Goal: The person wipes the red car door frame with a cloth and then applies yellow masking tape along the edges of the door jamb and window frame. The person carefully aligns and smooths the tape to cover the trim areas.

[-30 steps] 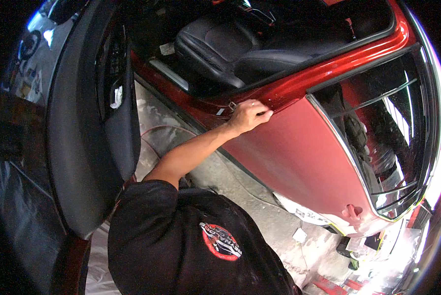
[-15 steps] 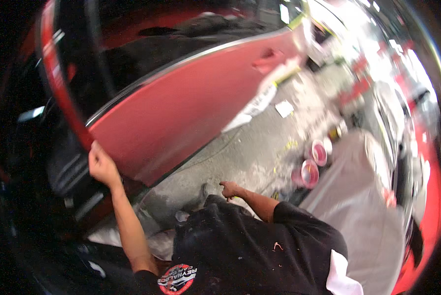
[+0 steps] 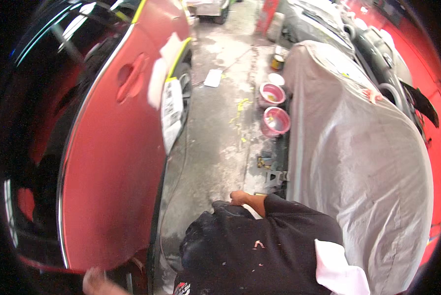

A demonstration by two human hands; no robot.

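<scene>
My left hand is at the lower left, beside the near lower corner of a red car door. Motion smears its fingers, so neither their shape nor any grip on the door edge can be made out. My right hand is in front of my body over the concrete floor, its fingers curled in and nothing visible in them. The door has a dull, matte red surface and a red handle toward its far end. Beyond the handle, a pale patch marks the panel by the wheel.
Masking paper and yellow tape edge the wheel arch. On the floor stand two pinkish buckets, a yellow-and-dark can and a white sheet. A grey cover drapes a large shape on the right.
My view has swung round to look along the car. My left hand, earlier at the red door frame, now appears blurred at the lower left. My right hand's pointing finger has curled in.
</scene>
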